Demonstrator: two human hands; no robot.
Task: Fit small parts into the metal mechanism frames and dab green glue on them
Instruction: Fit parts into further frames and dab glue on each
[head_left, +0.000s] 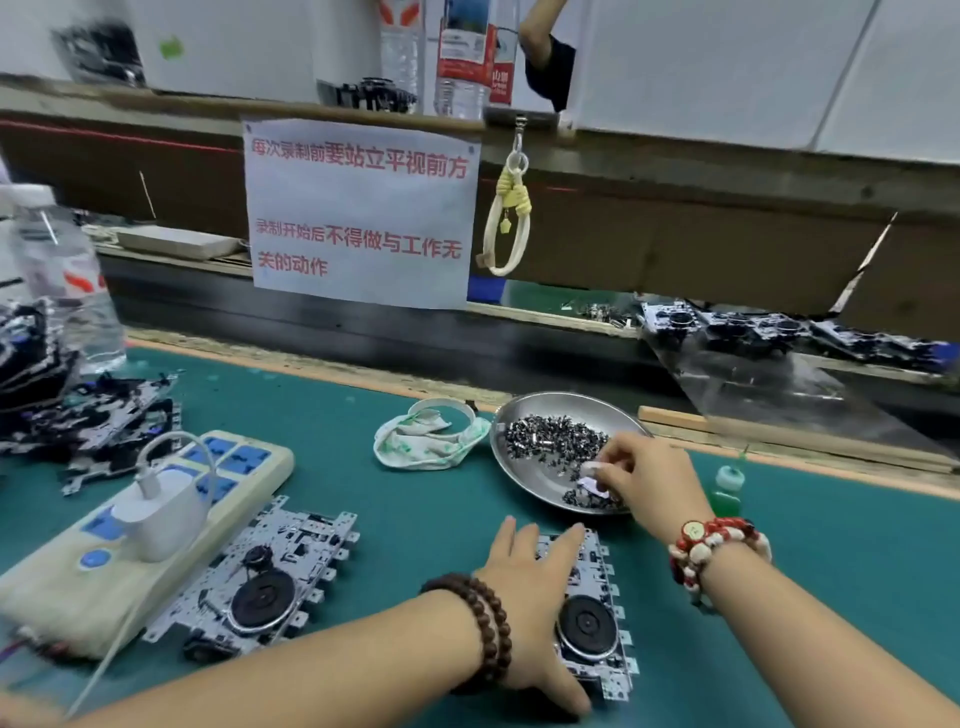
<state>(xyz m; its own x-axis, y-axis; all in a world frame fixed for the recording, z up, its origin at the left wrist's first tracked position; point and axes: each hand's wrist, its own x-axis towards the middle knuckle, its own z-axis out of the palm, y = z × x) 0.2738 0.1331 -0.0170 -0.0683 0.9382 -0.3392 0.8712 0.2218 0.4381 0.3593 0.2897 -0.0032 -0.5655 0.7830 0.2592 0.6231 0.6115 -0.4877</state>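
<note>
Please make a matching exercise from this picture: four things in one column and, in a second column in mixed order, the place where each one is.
Things:
1. right hand
2. left hand
3. white charger
4. green glue bottle

Places:
A. plugged into the power strip
B. resting flat on a metal frame
C. standing on the green mat, to the right of the bowl
D. over the small parts in the metal bowl

Pairs: 1-D, 2-B, 3-A, 4-C
</note>
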